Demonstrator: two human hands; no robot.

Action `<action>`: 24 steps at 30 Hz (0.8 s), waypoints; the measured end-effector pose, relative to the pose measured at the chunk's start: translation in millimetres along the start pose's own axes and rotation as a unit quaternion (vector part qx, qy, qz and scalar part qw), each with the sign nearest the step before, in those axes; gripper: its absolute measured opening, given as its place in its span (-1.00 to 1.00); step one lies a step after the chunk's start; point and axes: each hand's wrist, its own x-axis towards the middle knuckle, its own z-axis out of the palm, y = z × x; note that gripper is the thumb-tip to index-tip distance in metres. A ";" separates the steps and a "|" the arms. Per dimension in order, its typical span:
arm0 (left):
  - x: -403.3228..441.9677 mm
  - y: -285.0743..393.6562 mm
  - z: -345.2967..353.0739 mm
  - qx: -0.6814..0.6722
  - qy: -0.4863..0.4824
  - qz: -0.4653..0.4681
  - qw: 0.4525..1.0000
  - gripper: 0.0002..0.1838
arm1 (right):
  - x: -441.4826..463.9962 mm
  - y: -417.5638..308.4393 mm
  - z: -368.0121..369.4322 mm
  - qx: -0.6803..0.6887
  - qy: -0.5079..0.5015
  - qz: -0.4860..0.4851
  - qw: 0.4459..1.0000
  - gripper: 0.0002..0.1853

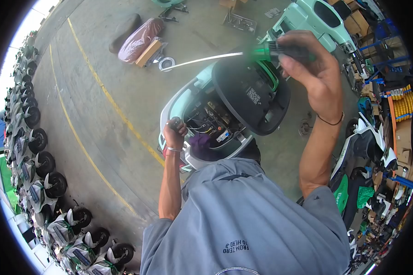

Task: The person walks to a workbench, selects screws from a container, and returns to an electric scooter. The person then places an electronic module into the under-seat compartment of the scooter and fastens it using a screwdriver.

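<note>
The right hand [319, 75] is wrapped round a screwdriver [261, 52], raised over the scooter [198, 83]; the left hand [173, 136] clenches a dark object [175, 121] (a handle, perhaps; too small to tell). A loosened right grip could drop metal across exposed wiring [209, 124].

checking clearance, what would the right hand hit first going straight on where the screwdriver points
The way looks free as far as the picture shows: the right hand with its screwdriver seems above the raised lid, and the white ring near the tip looks lower, though depth is unclear.
</note>
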 end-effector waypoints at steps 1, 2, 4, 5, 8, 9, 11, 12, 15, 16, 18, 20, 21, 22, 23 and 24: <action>-12.9 1.2 5.6 -0.058 -0.029 -0.007 0.998 -0.74 | -10.8 0.8 -14.0 0.073 0.040 0.073 0.994 -0.70; -25.3 3.2 12.5 -0.116 -0.059 -0.015 0.991 -0.76 | -21.9 9.2 -27.4 0.071 0.044 0.075 0.994 -0.70; -49.9 15.6 39.2 -0.107 -0.023 -0.032 0.994 -0.75 | -58.8 48.6 -52.2 0.277 0.200 0.103 0.934 -0.72; -62.2 14.5 54.9 -0.126 -0.025 -0.045 0.991 -0.75 | -74.7 61.0 -56.9 0.267 0.213 0.103 0.934 -0.72; -93.3 24.6 107.0 -0.154 -0.074 -0.068 0.983 -0.73 | -124.8 85.6 -60.8 0.598 0.259 0.153 0.743 -0.58; -103.1 30.5 128.5 -0.118 -0.075 -0.063 0.988 -0.69 | -135.2 83.9 -50.7 0.636 0.240 0.156 0.717 -0.49; -117.6 39.1 174.0 -0.080 -0.151 -0.056 0.984 -0.64 | -152.0 84.6 -34.4 0.679 0.161 0.145 0.701 -0.44; -123.7 41.8 198.4 -0.073 -0.157 -0.063 0.983 -0.64 | -155.2 82.2 -27.9 0.668 0.124 0.150 0.718 -0.43; -132.7 30.1 265.0 0.014 -0.144 -0.041 0.989 -0.40 | -151.7 63.0 -14.1 0.636 0.040 0.169 0.752 -0.52; -129.6 20.8 285.3 -0.003 -0.142 -0.008 0.990 -0.27 | -148.2 51.8 -13.9 0.625 0.022 0.200 0.755 -0.53; -117.9 4.1 307.5 -0.033 -0.192 0.025 0.981 -0.03 | -145.1 45.2 -16.7 0.579 -0.030 0.242 0.778 -0.53; -113.2 -17.2 329.3 -0.022 -0.165 0.053 0.985 -0.04 | -144.3 43.7 -32.1 0.490 -0.096 0.294 0.815 -0.50; -112.1 -27.1 345.1 -0.017 -0.135 0.087 0.987 -0.06 | -147.5 53.1 -28.1 0.361 -0.061 0.184 0.912 -0.47; -110.3 -32.8 364.9 0.042 -0.128 0.106 0.985 -0.26 | -153.0 60.0 -37.2 0.315 -0.066 0.177 0.930 -0.48; -105.7 -41.2 372.5 0.044 -0.124 0.110 0.985 -0.26 | -155.0 67.2 -49.6 0.268 -0.072 0.170 0.945 -0.49; -100.4 -50.4 381.4 0.049 -0.133 0.095 0.985 -0.35 | -155.4 77.1 -64.9 0.271 -0.076 0.168 0.945 -0.49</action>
